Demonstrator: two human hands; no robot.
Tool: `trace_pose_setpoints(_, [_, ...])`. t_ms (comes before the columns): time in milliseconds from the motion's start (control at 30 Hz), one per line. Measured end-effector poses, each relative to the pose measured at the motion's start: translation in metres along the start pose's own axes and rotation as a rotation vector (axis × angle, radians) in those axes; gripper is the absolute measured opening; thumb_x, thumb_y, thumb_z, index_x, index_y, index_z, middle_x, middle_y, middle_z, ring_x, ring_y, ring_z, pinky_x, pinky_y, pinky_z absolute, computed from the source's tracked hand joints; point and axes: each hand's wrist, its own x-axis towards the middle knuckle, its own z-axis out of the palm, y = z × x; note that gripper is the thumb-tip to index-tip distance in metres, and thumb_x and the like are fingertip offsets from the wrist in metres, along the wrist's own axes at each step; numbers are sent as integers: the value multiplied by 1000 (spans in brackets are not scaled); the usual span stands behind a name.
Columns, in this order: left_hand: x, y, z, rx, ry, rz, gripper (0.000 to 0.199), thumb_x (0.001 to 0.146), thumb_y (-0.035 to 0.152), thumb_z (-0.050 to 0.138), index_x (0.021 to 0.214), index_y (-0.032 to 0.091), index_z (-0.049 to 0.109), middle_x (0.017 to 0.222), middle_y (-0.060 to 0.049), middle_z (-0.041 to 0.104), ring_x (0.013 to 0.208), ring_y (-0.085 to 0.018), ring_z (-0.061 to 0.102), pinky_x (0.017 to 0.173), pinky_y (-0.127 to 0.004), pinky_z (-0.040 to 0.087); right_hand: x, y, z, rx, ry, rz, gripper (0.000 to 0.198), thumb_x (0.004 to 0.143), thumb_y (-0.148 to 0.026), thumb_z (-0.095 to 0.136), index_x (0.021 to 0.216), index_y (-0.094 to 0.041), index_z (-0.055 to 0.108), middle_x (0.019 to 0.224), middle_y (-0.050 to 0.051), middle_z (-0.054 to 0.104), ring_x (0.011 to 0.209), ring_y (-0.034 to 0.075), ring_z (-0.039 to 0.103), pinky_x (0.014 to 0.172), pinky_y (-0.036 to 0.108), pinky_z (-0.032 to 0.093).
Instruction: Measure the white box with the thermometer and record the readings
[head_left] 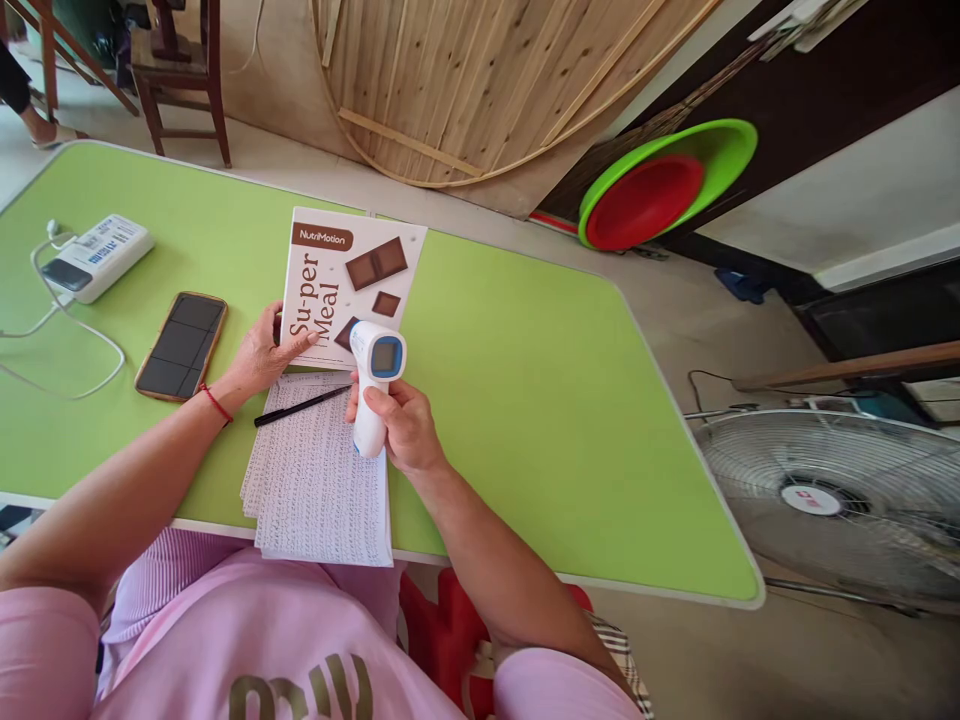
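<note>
My left hand [271,350] grips the lower left side of a white meal box [322,275] printed with chocolate pieces, thumb across its front. The box's printed face is turned toward me above the table. In my right hand [405,425] is a white and blue infrared thermometer [369,412], its small screen facing me and its head in front of the box's lower edge. Below both lie handwritten sheets of paper [322,500], overhanging the table's near edge. A black pen [300,406] rests across them, its right end close to the thermometer.
The green table [540,430] carries a phone [182,345] and a white power bank [97,258] with cables at the left. A floor fan [814,500] stands off the right edge. Basins [645,200], a wooden round board [465,80] and a chair [180,80] are beyond. A person's foot [56,135] shows far left.
</note>
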Motion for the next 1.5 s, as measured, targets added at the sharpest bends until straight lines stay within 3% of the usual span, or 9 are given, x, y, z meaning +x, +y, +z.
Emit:
trace_pose_setpoints(333, [0,7,0,-22,-19,19,45,88,61,72,107,21,60,108,-9,77,95,-25,74,79,-38,61,0,2,0,-42,12,-7,45,66,-64,82,77,-24,65,61,-2,64,53,15,56,51,32,45])
trace_pose_setpoints(567, [3,10,-7,-30,-73,-4,53,80,62,81,110,21,65,108,-9,78,97,-27,75,79,-38,63,1,3,1,-10,22,15,44,65,-61,83,79,-24,65,62,-2,63,53,15,55,52,32,45])
trace_pose_setpoints(1000, [2,12,-5,-50,-61,-65,60,77,63,82,116,19,67,114,-9,79,101,-26,75,85,-35,62,1,6,1,52,25,53,44,63,-57,85,83,-24,64,65,-3,63,54,13,53,52,31,45])
trace_pose_setpoints(1500, [2,6,-4,-15,-34,18,58,80,62,81,117,20,66,113,-9,78,100,-25,75,83,-36,63,2,5,-1,43,-7,55,45,63,-56,86,83,-24,63,65,-4,63,53,13,54,50,31,45])
